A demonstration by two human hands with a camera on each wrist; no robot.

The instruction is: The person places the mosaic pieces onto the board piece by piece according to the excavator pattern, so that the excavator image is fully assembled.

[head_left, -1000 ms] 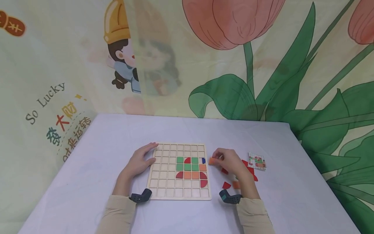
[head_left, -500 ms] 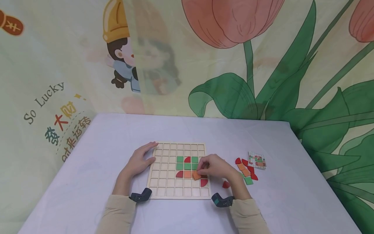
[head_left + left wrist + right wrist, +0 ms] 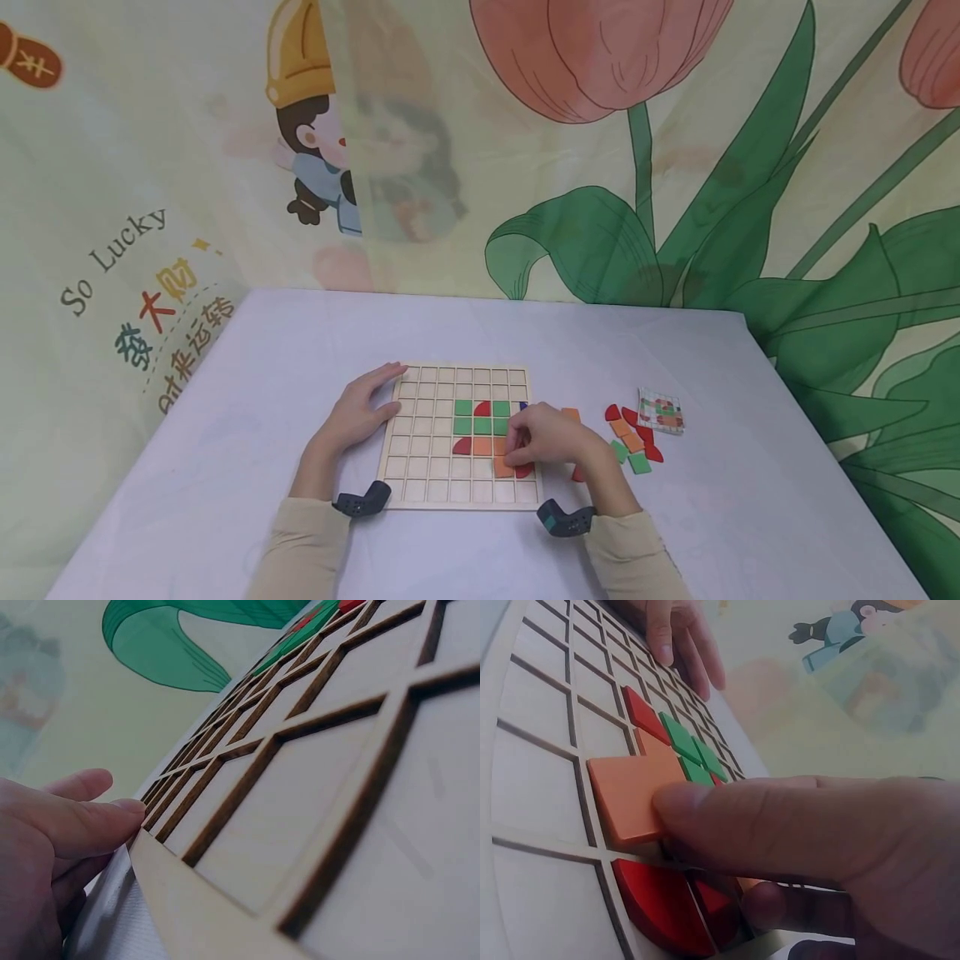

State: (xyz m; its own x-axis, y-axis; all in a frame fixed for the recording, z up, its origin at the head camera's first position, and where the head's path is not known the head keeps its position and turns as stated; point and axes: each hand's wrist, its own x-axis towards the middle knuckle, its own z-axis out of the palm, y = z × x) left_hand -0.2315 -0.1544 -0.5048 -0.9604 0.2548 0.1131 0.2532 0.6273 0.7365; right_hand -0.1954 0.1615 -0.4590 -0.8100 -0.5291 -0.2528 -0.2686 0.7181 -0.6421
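A wooden grid board (image 3: 423,429) lies on the table, with green, red and orange tiles in its right half. My right hand (image 3: 551,433) pinches an orange square tile (image 3: 622,799) over a cell beside a red quarter-round tile (image 3: 660,904). The thumb lies on the tile's near edge; whether the tile sits fully down in its cell I cannot tell. At the board's left edge my left hand (image 3: 358,417) rests with fingers extended, its thumb touching the frame (image 3: 161,889). My right hand covers part of the board's right side.
Right of the board lie loose red pieces (image 3: 654,453), orange tiles (image 3: 632,442) and green tiles (image 3: 639,462). A small pattern card (image 3: 661,411) partly lies over them. Another orange tile (image 3: 572,414) shows just behind my right hand. A printed cloth hangs behind the white table (image 3: 450,550).
My right hand has carried the orange tile leftward from beside the board onto it, then slightly toward me, one row nearer. My left hand has stayed at the left edge.
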